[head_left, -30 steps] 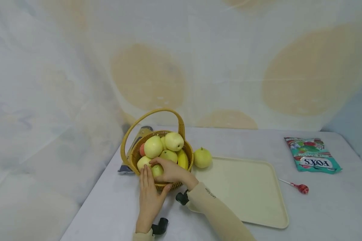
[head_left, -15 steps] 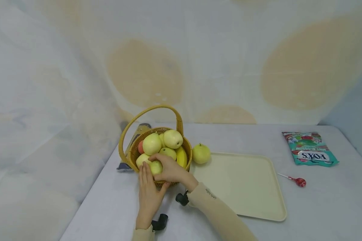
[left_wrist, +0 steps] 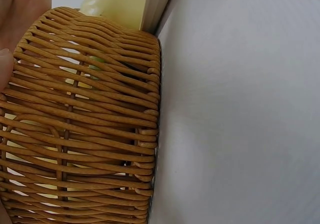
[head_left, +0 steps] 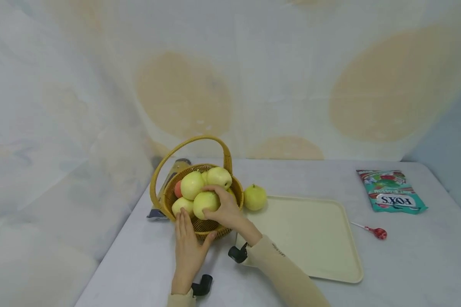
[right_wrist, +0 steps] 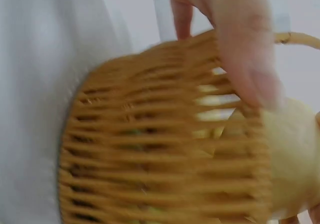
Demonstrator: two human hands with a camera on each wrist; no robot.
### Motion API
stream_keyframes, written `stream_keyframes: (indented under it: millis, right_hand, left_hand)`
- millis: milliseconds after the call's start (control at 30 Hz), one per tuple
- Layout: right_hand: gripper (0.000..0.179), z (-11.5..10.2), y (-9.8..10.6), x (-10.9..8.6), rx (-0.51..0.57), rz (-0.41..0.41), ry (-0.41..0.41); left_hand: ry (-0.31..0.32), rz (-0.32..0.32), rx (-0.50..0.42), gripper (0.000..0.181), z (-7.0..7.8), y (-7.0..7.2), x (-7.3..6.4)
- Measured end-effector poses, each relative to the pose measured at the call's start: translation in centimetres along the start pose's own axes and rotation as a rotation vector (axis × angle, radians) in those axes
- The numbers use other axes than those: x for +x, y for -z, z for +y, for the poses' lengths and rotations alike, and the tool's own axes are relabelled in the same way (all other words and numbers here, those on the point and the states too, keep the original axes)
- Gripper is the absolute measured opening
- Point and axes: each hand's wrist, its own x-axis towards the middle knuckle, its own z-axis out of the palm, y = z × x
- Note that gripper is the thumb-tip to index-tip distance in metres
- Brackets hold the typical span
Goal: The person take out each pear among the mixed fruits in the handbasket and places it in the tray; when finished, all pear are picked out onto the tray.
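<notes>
My right hand (head_left: 228, 211) grips a pale yellow-green apple (head_left: 206, 205) by its side, above the fruit basket. My left hand (head_left: 188, 251) touches the near left rim of the wicker basket (head_left: 223, 232) with straight fingers, its thumb spread along the near side. Inside the basket are another apple (head_left: 192, 185), one at the back (head_left: 220, 177), one by my left fingertips (head_left: 182, 206) and a reddish fruit (head_left: 178, 189) partly covered. The left wrist view is mostly woven basket wall (left_wrist: 80, 109). In the blurred right wrist view, a pale apple (right_wrist: 292, 159) appears beyond the rim.
One yellow-green apple (head_left: 255, 197) sits outside the basket, beside a cream tray (head_left: 303, 238). A teal FOX'S candy bag (head_left: 392, 192) and a red lollipop (head_left: 379, 233) lie at the right. A dark-and-tan packet (head_left: 157, 214) is partly hidden behind the basket.
My right hand has raised the apple from the basket's near side, moving up and slightly right. The woven inside shows where it lay. My left hand has stayed at the rim.
</notes>
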Motion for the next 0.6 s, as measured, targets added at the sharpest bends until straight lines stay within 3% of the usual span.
stream_keyframes:
  millis: [333, 600]
  right_hand:
    - [0.057, 0.1, 4.0, 0.0, 0.028, 0.171, 0.034]
    - [0.062, 0.3, 6.7, -0.6, 0.086, 0.228, -0.029]
  left_hand:
    - [0.018, -0.018, 0.0, 0.11, -0.1, -0.1, 0.0]
    - [0.017, -0.02, 0.006, 0.11, 0.0, 0.0, 0.0]
